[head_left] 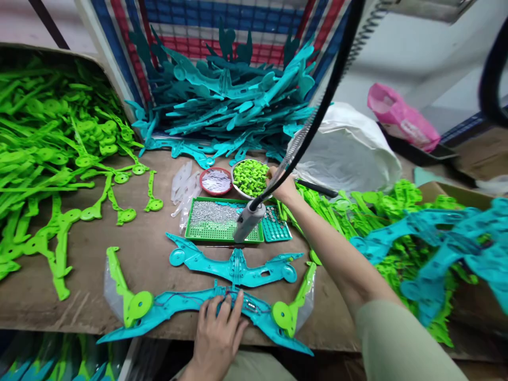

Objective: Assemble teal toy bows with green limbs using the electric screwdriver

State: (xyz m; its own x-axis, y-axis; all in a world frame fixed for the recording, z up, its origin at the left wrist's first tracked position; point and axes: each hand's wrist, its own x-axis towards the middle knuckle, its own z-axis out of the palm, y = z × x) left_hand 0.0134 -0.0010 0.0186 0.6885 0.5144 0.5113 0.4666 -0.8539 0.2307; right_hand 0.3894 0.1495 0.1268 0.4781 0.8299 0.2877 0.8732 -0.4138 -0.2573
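Note:
My left hand lies with its fingers stretched out on a turquoise plastic wing-shaped shell near the table's front edge. Thin wires run inside this shell, and a lime-green arm with a clear plastic film sits at each end. Just beyond it lies a second turquoise shell. My right hand reaches to the right rim of a bowl of small lime-green pieces; its fingers are partly hidden by a hanging black cable. At the cable's lower end hangs a grey cylindrical tool.
A green tray of small metal screws, a turquoise tray and a red basket of pale strips stand mid-table. Green parts heap at left, turquoise shells at the back, mixed parts at right. A white sack stands behind.

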